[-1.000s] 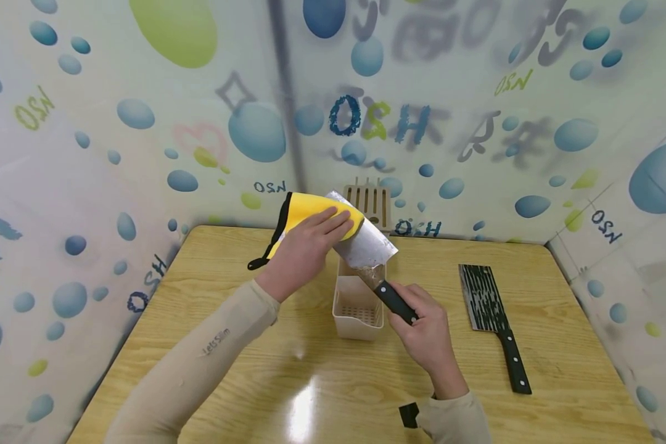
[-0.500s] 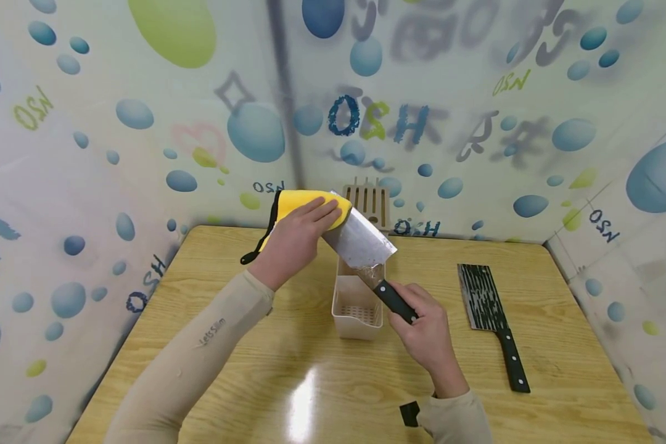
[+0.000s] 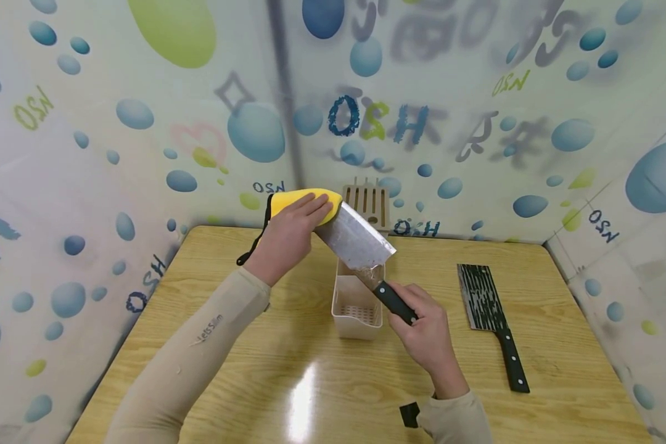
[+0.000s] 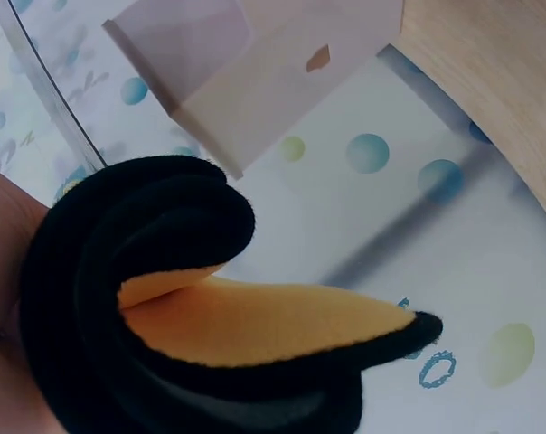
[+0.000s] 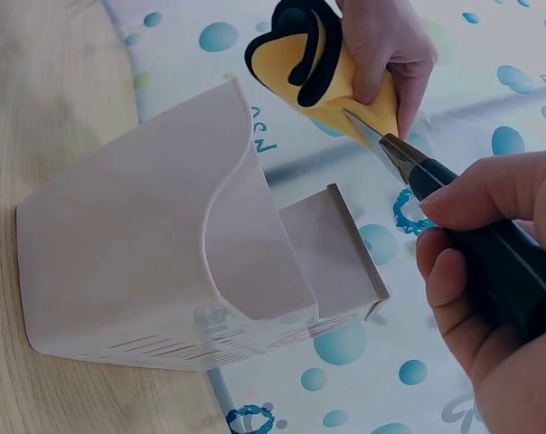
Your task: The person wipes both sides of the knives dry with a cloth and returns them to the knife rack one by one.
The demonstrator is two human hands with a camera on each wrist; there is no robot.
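Observation:
My right hand [image 3: 424,327] grips the black riveted handle of a cleaver [image 3: 355,237], whose broad metal blade slants up and left. My left hand [image 3: 288,234] holds a yellow cloth with black edging [image 3: 282,200] over the blade's far end, fingers laid across its top. In the right wrist view, the left thumb [image 5: 371,77] presses the folded cloth [image 5: 282,68] from the other side of the blade. The left wrist view is mostly filled by the cloth's rolled black edge [image 4: 56,271]. The blade's tip is hidden under the cloth.
Beneath the blade stands a pale plastic utensil holder [image 3: 357,328] with a perforated floor. A tan slotted panel [image 3: 366,206] rises behind it. A second cleaver [image 3: 485,302], its blade streaked black, lies on the wooden table [image 3: 244,382] at the right. A patterned wall backs the table.
My left hand and the cloth have slid up and left along the blade to its far end, baring more metal. The right hand and the cleaver have stayed nearly still.

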